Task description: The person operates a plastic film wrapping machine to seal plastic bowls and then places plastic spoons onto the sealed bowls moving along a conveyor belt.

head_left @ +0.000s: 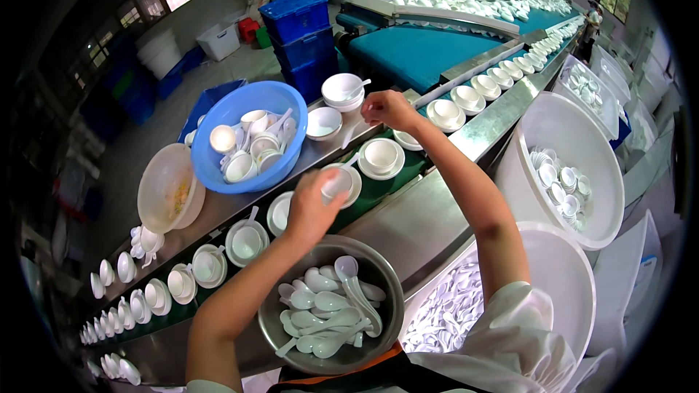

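My left hand (312,207), a little blurred, curls round the rim of a small white bowl (337,183) on a saucer on the green belt. A white spoon (350,161) leans at that bowl's far side. Farther right, my right hand (392,111) is closed in a pinch above the steel ledge, and what its fingertips hold is hidden. Close to them is a blurred white spoon-like piece (348,136). Beside it stand a white bowl (323,123) and a bowl stack (342,89). A steel basin (393,298) of white spoons lies between my forearms.
Saucers with bowls line the green belt (397,182). A blue basin (291,94) of dishes and a whitish tub (156,189) sit along the left ledge. White bins (524,167) with bowls and spoons stand right. Beyond are blue crates (295,14), a teal conveyor (415,51) and other people.
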### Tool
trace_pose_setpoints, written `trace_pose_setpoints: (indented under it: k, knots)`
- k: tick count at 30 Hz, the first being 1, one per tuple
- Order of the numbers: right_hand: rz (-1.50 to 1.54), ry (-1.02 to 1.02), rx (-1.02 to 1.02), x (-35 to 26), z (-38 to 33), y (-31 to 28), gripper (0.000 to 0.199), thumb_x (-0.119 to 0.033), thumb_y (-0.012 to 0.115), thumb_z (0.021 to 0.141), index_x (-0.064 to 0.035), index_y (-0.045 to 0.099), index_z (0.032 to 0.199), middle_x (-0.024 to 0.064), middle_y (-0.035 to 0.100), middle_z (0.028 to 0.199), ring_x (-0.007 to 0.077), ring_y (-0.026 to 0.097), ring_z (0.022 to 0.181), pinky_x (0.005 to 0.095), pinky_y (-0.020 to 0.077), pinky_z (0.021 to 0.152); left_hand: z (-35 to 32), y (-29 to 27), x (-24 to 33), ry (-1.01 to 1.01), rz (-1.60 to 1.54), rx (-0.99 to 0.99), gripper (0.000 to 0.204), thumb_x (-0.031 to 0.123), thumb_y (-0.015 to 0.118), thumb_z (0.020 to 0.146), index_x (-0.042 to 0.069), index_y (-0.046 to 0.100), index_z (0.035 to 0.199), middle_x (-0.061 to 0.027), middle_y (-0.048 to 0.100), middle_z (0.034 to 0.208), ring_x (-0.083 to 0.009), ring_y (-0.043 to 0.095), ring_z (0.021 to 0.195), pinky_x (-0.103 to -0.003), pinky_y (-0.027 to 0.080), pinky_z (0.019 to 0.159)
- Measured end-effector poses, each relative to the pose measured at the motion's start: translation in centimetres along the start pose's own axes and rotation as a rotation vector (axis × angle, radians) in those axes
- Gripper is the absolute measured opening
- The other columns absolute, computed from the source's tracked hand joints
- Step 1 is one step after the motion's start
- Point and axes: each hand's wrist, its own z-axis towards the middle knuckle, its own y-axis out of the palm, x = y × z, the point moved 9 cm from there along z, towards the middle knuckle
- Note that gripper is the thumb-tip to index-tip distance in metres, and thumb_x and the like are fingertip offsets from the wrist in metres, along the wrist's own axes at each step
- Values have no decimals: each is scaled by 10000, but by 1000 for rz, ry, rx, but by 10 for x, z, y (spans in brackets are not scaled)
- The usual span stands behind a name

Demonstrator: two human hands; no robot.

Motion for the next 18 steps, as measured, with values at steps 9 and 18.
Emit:
trace_pose_setpoints:
  k: [9, 18]
  knots:
    - [-640, 158, 36, 90, -5, -3, 233, -175, 636, 657, -68, 628, 864, 159, 623, 818, 290, 603, 795, 358, 480, 716, -121, 76, 70, 525, 479, -957, 267, 93, 615, 641, 38, 559, 896, -77, 542, 879, -239, 491, 936, -343, 366, 867]
    - [-58, -224, -386, -76, -92, 88, 384, -260, 577, 804, 6, 519, 1075, 163, 610, 934, 260, 600, 836, 337, 470, 723, -103, 43, 43, 338, 371, -1014, 178, 71, 557, 684, 69, 531, 861, -88, 560, 773, -267, 564, 777, -370, 427, 714]
